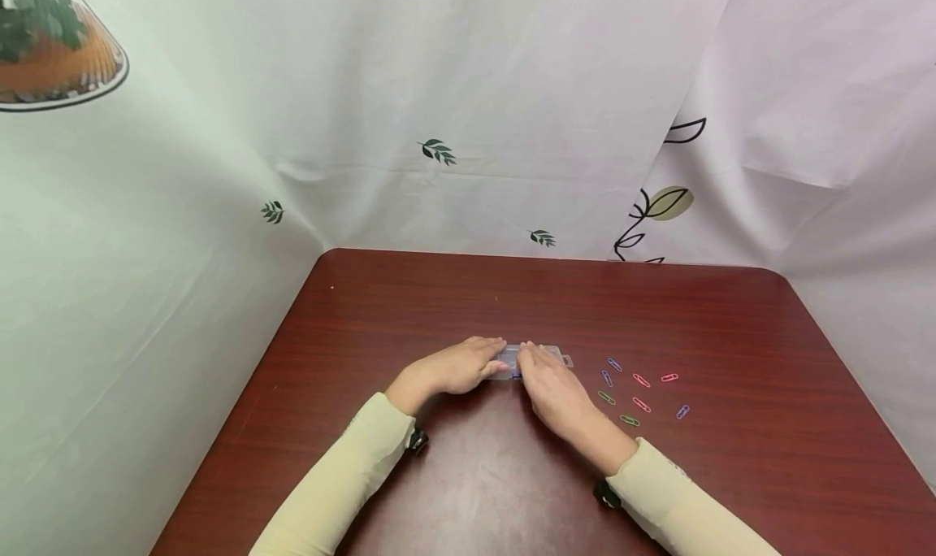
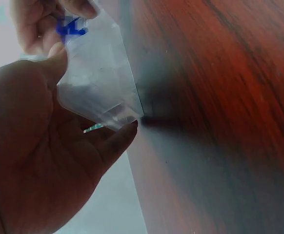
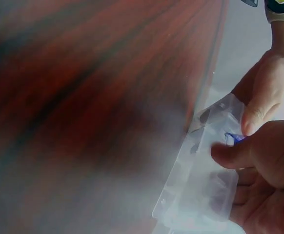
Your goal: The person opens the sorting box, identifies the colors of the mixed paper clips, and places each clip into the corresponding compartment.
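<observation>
A flat clear plastic box [image 1: 506,363] lies on the table between the two hands, with a small blue piece [image 2: 71,28] at its near edge. My left hand [image 1: 462,367] grips the box's left end, its thumb at the near side and a fingertip at the far corner in the left wrist view. On the other end, my right hand [image 1: 557,389] holds the box; in the right wrist view its thumb [image 3: 230,155] lies on the clear wall close to the blue piece. The right hand's fingers are partly hidden behind the box.
Several loose paper clips lie right of the right hand: pink [image 1: 641,405], green [image 1: 630,420] and blue [image 1: 683,412]. They rest on the reddish-brown wooden table [image 1: 409,296]. White printed cloth [image 1: 512,117] hangs behind the table and along both sides.
</observation>
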Demonstrator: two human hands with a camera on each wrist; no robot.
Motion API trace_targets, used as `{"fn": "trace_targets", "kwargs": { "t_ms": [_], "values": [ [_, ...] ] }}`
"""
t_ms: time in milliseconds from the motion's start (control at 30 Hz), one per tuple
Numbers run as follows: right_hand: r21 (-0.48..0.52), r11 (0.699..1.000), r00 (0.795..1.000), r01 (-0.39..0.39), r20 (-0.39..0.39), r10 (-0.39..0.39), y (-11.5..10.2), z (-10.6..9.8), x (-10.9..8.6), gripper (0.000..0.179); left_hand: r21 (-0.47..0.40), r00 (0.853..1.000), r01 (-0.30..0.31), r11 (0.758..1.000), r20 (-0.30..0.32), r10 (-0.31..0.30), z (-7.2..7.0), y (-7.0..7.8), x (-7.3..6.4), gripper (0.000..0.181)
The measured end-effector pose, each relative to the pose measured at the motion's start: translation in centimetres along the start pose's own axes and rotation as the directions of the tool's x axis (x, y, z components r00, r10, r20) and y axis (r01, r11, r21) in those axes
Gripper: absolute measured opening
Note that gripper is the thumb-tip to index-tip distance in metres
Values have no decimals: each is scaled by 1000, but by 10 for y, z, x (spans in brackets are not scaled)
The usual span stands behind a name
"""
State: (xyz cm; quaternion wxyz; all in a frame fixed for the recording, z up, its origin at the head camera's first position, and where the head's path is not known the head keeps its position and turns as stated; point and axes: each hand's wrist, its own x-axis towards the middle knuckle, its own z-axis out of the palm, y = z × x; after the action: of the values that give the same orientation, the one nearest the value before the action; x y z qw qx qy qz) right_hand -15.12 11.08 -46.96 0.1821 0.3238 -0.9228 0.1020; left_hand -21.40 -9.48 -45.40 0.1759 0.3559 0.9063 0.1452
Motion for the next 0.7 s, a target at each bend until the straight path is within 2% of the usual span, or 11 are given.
{"fn": "trace_targets", "kwargs": {
  "t_ms": [100,333,567,700],
  "values": [
    [13,1000,1000,12,6,-12,-1,-2,-1,24,-12,1000,6,1000,16,-5,-1,-2,0,63],
    [199,980,1000,-7,16,4,8,-9,-5,34,-2,1000,-23,1000,13,23,-3,0,-3,63],
    [252,964,997,80,-7,-80,20,-15,-13,23,-19,999,5,1000,33,-4,-4,1,-3,66],
    [277,959,998,59,-20,-56,24,-18,-17,23,-28,999,18,999,35,-17,-4,3,-4,66]
  ]
}}
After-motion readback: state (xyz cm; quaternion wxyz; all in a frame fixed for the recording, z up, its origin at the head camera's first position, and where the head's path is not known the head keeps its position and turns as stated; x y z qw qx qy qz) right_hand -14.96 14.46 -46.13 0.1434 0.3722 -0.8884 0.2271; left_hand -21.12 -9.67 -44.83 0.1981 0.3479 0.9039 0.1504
